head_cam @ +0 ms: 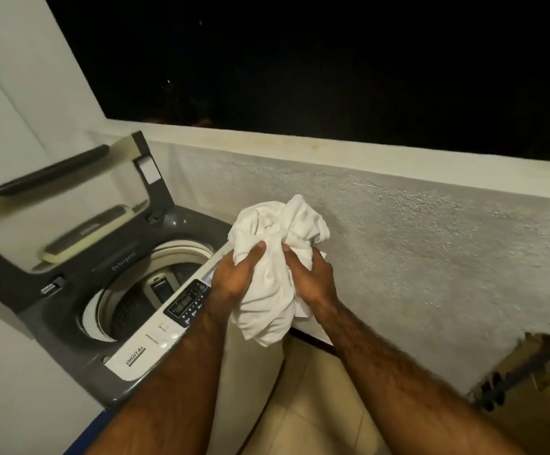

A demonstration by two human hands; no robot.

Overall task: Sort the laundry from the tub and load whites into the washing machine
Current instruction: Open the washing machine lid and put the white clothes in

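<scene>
Balcony laundry corner at night: a rough-plastered parapet wall (pixel 415 257) with a smooth pale ledge (pixel 349 156) runs from the left corner to the right edge, black sky above it, and beige floor tiles (pixel 319 421) lie below. At left stands a top-loading washing machine (pixel 80 326), grey-topped, its lid (pixel 70 205) raised and tilted back against the white side wall (pixel 20 77). The round drum opening (pixel 139 290) is exposed; something dark lies inside it, too dim to identify. Along the near edge of the machine runs a white control panel (pixel 155 339) with a dark digital display (pixel 186 303).

A person's two bare forearms reach forward from the lower edge. The left hand (pixel 234 277) and the right hand (pixel 309 274) are both closed in a fist-like grip on a bunched white garment (pixel 273 244), thumbs on the near side, fingers (pixel 319 257) wrapped into the cloth. The garment is held in the air just right of the drum opening, over the right end of the control panel and in front of the parapet wall; its lower folds hang down between the wrists. At far right, a blurred dark metal frame (pixel 530 366) stands against the wall.
</scene>
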